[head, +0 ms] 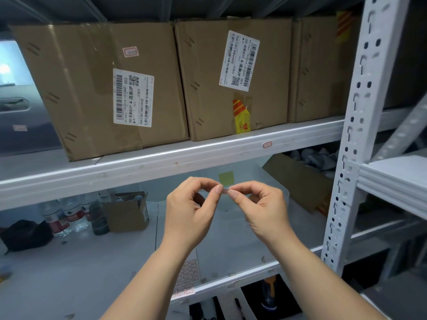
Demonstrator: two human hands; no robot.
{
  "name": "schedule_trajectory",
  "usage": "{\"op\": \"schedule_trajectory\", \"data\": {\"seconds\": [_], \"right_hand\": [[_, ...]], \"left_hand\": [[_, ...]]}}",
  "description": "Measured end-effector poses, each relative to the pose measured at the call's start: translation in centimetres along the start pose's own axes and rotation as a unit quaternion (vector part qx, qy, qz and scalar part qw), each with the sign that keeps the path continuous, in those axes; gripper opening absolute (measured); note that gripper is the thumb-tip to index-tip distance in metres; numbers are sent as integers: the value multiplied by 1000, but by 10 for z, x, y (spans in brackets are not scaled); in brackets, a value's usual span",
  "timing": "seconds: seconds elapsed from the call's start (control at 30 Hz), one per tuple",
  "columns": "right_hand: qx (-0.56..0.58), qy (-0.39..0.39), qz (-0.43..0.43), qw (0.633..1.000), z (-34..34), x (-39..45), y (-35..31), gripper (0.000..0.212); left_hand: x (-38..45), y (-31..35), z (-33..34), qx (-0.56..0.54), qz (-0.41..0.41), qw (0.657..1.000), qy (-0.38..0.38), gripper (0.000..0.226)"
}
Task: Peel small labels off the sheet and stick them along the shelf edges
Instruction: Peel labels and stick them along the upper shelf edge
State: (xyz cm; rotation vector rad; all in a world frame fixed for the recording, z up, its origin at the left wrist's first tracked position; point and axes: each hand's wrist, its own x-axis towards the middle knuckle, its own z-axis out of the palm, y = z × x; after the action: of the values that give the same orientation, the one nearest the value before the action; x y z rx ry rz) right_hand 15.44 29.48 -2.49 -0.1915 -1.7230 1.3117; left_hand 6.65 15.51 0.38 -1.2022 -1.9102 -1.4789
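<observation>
Head view: my left hand (188, 204) and right hand (261, 204) each pinch one end of a small label (225, 191), long axis running nine to three. The shelf edge (161, 162) lies at twelve, near above; the label sheet (188, 277) sits at six.
</observation>
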Motion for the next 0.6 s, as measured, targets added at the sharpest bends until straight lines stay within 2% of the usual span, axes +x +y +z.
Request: {"op": "schedule_trajectory", "data": {"seconds": [0.07,0.17,0.27,0.33,0.5,0.6], "right_hand": [[-4,19,10,1000,-6,1,3,19],[-17,37,30,999,-19,3,8,4],[-34,60,48,996,-32,7,13,9],[-27,71,57,995,-41,9,14,5],[-21,81,62,995,-55,10,17,13],[-21,84,68,994,-62,10,20,7]], "left_hand": [[5,6,11,-16,-13,1000,-3,9],[15,20,33,-17,-15,1000,-2,20],[27,32,55,-9,-38,999,-8,29],[34,38,67,-10,-60,998,-15,32],[40,46,87,-9,-80,997,-7,36],[40,49,96,-6,-87,996,0,35]]}}
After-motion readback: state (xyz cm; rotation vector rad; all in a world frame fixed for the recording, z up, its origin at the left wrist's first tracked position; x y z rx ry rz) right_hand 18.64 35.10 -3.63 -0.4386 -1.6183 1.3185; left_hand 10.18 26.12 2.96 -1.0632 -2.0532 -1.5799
